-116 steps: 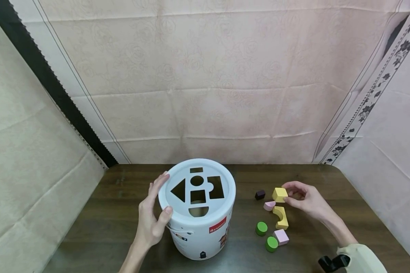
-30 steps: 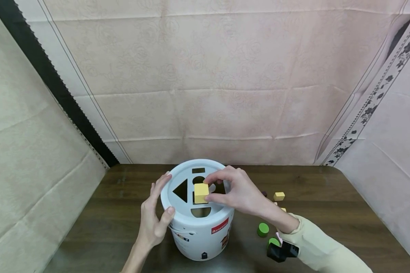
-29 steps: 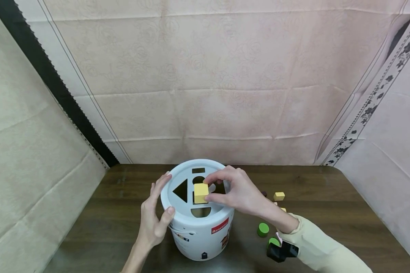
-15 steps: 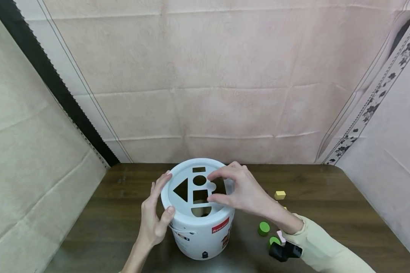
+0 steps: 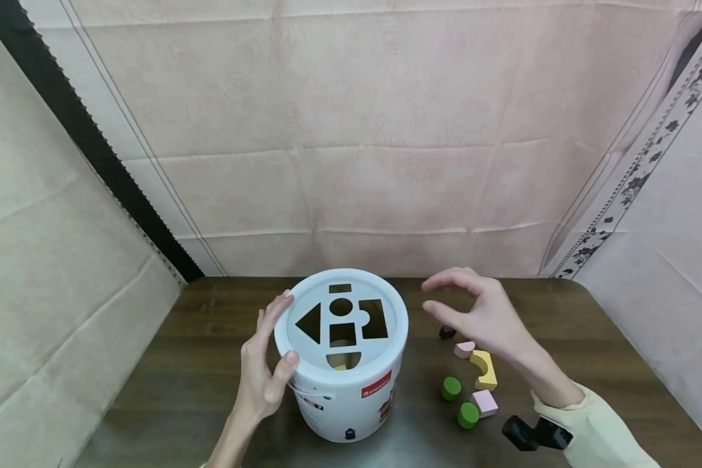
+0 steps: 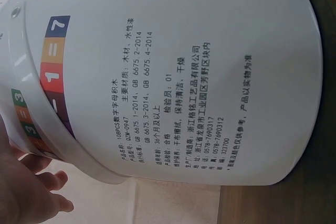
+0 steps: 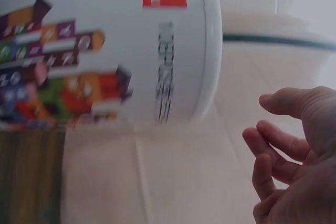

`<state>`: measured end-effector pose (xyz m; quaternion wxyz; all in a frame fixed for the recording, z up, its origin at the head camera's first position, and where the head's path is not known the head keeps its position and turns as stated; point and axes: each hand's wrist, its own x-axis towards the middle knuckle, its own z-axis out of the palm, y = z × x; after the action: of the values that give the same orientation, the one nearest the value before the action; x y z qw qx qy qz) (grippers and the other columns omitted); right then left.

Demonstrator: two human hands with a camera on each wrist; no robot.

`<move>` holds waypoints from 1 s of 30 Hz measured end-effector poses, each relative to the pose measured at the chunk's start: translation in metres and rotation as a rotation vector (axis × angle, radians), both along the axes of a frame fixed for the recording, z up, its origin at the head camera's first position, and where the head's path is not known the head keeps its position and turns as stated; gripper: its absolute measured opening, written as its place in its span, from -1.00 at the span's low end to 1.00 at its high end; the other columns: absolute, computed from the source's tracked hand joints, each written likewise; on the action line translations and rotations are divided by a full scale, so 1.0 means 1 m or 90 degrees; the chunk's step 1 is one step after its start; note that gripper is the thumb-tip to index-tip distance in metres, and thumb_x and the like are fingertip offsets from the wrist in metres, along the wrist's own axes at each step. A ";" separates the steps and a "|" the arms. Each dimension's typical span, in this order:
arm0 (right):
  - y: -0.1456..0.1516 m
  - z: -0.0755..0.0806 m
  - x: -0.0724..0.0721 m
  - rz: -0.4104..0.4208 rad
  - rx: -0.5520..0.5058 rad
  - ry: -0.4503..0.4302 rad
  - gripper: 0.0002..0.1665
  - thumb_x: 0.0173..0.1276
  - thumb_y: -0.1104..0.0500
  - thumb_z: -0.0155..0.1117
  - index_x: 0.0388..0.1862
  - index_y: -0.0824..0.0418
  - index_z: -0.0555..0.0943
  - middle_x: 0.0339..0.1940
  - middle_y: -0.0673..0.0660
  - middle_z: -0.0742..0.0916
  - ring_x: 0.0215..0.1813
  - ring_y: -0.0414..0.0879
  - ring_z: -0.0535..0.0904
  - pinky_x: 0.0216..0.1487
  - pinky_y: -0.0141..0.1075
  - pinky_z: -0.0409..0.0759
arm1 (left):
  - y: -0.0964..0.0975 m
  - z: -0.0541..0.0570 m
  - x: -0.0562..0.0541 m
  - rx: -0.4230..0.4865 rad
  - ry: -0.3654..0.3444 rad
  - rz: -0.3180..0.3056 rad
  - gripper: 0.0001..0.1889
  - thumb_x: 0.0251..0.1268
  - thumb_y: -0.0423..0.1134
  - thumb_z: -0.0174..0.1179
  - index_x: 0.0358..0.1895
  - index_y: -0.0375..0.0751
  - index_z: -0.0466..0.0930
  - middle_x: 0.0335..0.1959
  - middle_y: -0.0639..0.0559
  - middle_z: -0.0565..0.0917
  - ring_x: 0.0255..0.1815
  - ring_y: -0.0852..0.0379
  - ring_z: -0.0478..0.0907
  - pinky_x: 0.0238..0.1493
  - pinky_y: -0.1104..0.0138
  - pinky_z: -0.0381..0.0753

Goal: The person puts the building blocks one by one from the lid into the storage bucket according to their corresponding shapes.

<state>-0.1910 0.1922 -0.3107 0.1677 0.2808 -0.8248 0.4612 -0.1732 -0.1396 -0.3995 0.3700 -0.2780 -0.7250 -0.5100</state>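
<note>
A white bucket (image 5: 345, 406) stands on the table, its pale blue lid (image 5: 299, 351) cut with several shaped holes. My left hand (image 5: 260, 374) rests against the lid's left rim, fingers and thumb spread along it. A bit of yellow shows through the half-round hole. Right of the bucket, my right hand (image 5: 485, 318) is raised with thumb and fingers apart, holding nothing. Under and below it lie a dark block (image 5: 447, 332), a pink half-round block (image 5: 464, 350), a yellow arch block (image 5: 487, 377), a pink block (image 5: 484, 403) and two green cylinders (image 5: 451, 388).
The brown wooden table (image 5: 169, 377) ends at a pale cloth backdrop (image 5: 351, 156), with more cloth on both sides. A black wrist camera mount (image 5: 535, 432) sits by the right sleeve (image 5: 597, 426), close to the blocks.
My right hand brought a yellow cube over the square hole and let it go; the cube left view there. The hand then moved right, off the lid. My left hand stayed put.
</note>
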 end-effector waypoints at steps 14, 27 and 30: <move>0.078 -0.046 0.012 -0.097 0.049 -0.025 -0.67 0.19 0.38 0.46 -0.10 0.08 0.71 -0.30 -0.02 0.70 -0.27 -0.22 0.48 -0.27 -0.35 0.31 | 0.000 0.000 0.000 0.006 -0.002 -0.004 -0.33 0.29 0.05 0.09 0.35 -0.36 0.45 0.31 -0.25 0.52 0.41 -0.21 0.34 0.31 -0.42 -0.10; 0.122 -0.101 0.019 -0.079 0.044 -0.058 -0.56 0.13 0.44 0.46 0.02 0.23 0.66 -0.24 -0.07 0.69 -0.27 -0.23 0.50 -0.41 -0.32 0.38 | 0.000 0.000 -0.001 0.013 0.003 -0.013 -0.32 0.30 0.05 0.10 0.35 -0.37 0.45 0.30 -0.26 0.52 0.40 -0.22 0.35 0.30 -0.43 -0.11; 0.128 -0.116 0.018 -0.070 0.046 -0.061 -0.53 0.12 0.44 0.47 0.05 0.25 0.64 -0.18 -0.08 0.70 -0.22 -0.24 0.51 -0.41 -0.33 0.40 | 0.000 0.000 0.000 0.013 0.003 -0.013 -0.33 0.30 0.05 0.10 0.35 -0.37 0.45 0.30 -0.26 0.52 0.41 -0.21 0.35 0.30 -0.44 -0.11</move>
<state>-0.1729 0.3206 -0.4270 0.1430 0.2186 -0.8620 0.4345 -0.1737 -0.1396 -0.3996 0.3696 -0.2830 -0.7159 -0.5204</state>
